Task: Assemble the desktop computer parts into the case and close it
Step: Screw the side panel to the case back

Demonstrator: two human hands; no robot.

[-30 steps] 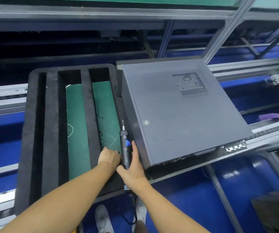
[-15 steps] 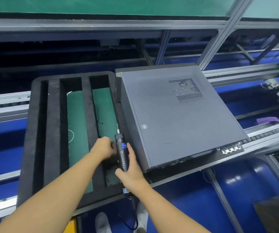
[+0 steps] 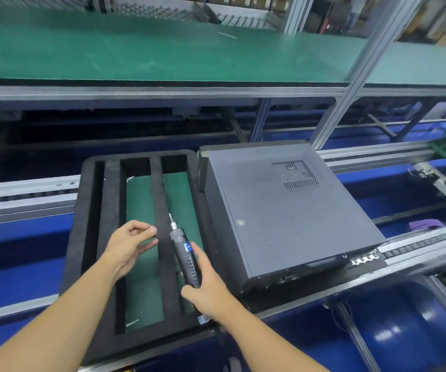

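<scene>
Far left, a black foam tray (image 3: 109,237) with long slots lies on the bench (image 3: 415,244). Over it hovers the left grip (image 3: 129,247), thumb and forefinger pressed together on what looks like a small screw (image 3: 151,227); it is too tiny to be sure. Such a screw would be light, smooth and easily dropped into a slot, so a fingertip pinch at its head suits it.

Just to its right, the right grip (image 3: 207,289) is clamped round the ribbed barrel of an electric screwdriver (image 3: 185,252), bit pointing away from the person and its cord trailing down below the wrist.

Further right, touching the tray's edge, the computer case (image 3: 283,218) lies on its side with the panel on and the vent holes (image 3: 298,175) facing up. It looks closed, so fastening the panel is probably the step in hand. The case should be heavy and stiff, though the flat sheet may flex in the middle; take it by the lower edges or corners, not the panel.
</scene>
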